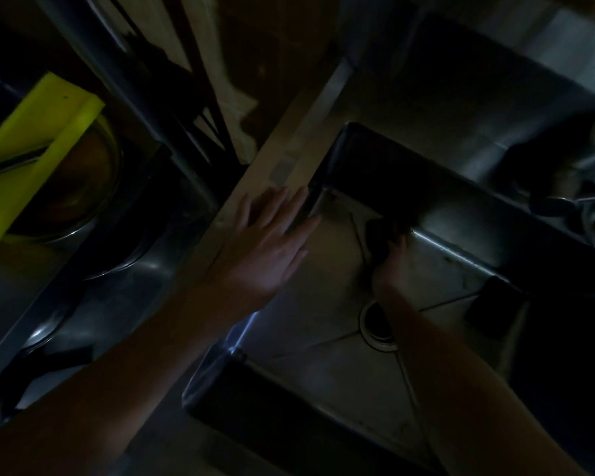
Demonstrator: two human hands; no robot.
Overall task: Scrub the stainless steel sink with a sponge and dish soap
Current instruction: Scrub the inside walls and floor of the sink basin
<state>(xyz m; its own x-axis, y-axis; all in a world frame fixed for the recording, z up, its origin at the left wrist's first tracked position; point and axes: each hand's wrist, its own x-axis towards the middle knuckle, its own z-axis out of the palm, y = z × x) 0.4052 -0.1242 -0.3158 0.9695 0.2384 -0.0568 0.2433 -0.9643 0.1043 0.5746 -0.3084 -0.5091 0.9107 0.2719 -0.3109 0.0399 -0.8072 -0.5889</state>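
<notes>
Sponge (381, 235) gripped by right hand (394, 269) inside sink (318, 371).

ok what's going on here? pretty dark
A person is scrubbing the sink. The right hand grips a dark pad, apparently the sponge, against the basin floor by the far wall, beyond the drain. The left hand lies flat on the rim, fingers straight. No soap bottle can be made out in the dark. A yellow-green board sits off to the left.
</notes>
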